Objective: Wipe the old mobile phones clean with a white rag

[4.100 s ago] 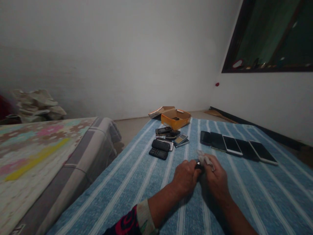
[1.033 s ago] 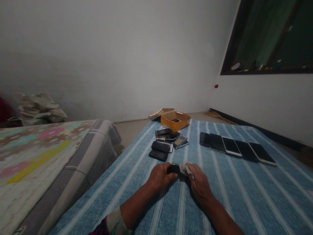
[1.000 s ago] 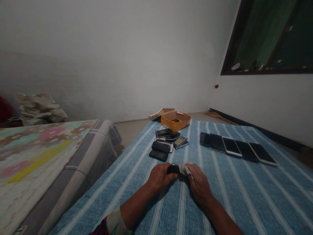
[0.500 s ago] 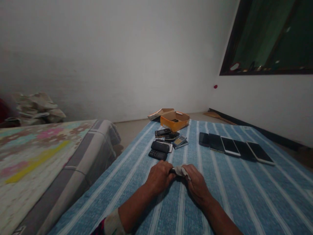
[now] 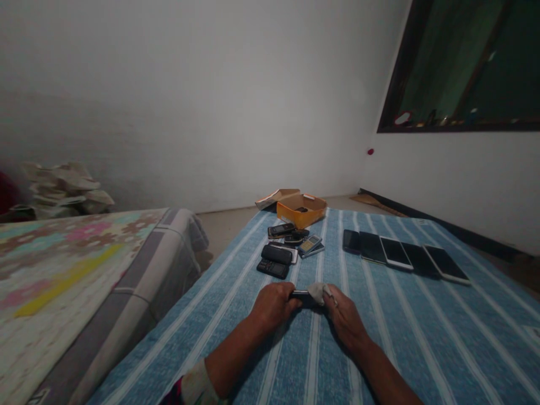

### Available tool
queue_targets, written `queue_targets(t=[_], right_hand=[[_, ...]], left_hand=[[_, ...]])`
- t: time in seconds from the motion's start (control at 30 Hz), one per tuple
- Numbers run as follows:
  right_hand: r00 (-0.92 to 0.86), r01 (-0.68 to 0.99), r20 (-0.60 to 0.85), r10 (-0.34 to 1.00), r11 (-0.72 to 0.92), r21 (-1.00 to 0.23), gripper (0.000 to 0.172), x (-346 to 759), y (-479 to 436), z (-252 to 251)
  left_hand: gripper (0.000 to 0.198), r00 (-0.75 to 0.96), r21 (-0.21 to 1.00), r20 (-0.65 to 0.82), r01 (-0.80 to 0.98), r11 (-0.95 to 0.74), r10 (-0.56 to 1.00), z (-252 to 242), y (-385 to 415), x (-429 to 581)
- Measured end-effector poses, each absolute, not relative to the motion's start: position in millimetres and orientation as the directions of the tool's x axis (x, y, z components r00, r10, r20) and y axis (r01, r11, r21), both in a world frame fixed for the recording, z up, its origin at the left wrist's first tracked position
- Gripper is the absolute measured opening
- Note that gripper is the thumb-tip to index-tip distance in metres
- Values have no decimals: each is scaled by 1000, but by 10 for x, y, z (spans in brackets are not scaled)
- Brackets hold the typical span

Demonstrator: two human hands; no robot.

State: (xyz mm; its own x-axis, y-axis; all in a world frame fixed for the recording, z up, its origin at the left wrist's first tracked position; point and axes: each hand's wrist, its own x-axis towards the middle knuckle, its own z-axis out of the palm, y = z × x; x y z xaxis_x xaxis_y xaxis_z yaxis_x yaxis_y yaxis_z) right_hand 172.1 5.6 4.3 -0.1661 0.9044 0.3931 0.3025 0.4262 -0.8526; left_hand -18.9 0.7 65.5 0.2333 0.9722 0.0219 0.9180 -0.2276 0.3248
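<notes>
My left hand [image 5: 274,306] is closed around one end of a dark mobile phone [image 5: 301,295], held edge-on just above the striped cover. A pale crumpled cloth [image 5: 317,292] is pinched in my right hand [image 5: 343,315] and wraps the phone's other end. The part of the phone beneath the cloth is hidden. Just beyond my left hand lie a black keypad phone [image 5: 273,268] and a black phone or case [image 5: 276,254], among several older phones such as a grey keypad phone [image 5: 310,243].
An open orange box [image 5: 301,211] stands at the far end of the blue striped cover [image 5: 236,337]. On the right lies a row of several touchscreen phones, including a white-edged one [image 5: 396,252]. To the left, across a gap, is a floral-covered bed [image 5: 84,270].
My right hand has slid slightly to the right with the cloth, baring more of the dark phone. My left hand keeps its hold, and the other phones lie as before.
</notes>
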Motion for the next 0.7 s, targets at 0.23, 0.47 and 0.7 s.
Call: queue_targets(t=[0.23,0.47,0.7], right_hand=[[-104,214,294,950,311,-926,43,1743,51,62],[3,-66,179,984,179,-982,49,1760,63,121],[9,-450,28,1000,29,-893,46,1692,20,193]], left_hand=[[8,236,464,67,853,-240,969,527,24,-237],[13,199,607,154,754,-252,968,443,19,-189],[16,112,860,256,427,-279,960,383,6,-173]])
